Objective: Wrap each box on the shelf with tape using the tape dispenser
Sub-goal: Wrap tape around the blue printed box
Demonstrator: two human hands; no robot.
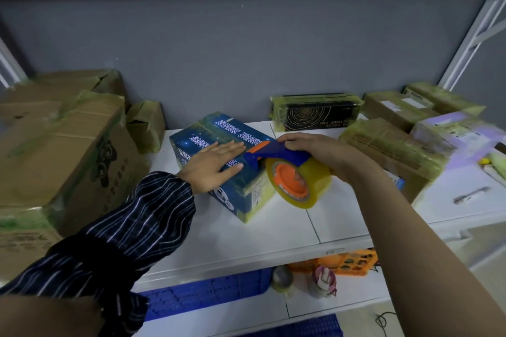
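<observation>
A blue printed box (219,131) lies at an angle on the white shelf (273,227), with yellowish tape over parts of it. My left hand (212,165) presses flat on the box's top, fingers straight. My right hand (320,154) grips a blue and orange tape dispenser (276,154) loaded with a yellowish tape roll (301,183). The dispenser's front end touches the box's top right edge, close to my left fingertips. The roll hangs beside the box's right side.
Large taped cardboard boxes (63,150) fill the shelf's left. A black taped box (315,112) stands at the back wall, and several taped boxes (391,145) crowd the right. Below are blue crates (208,293), an orange basket (353,261) and small bottles (323,282).
</observation>
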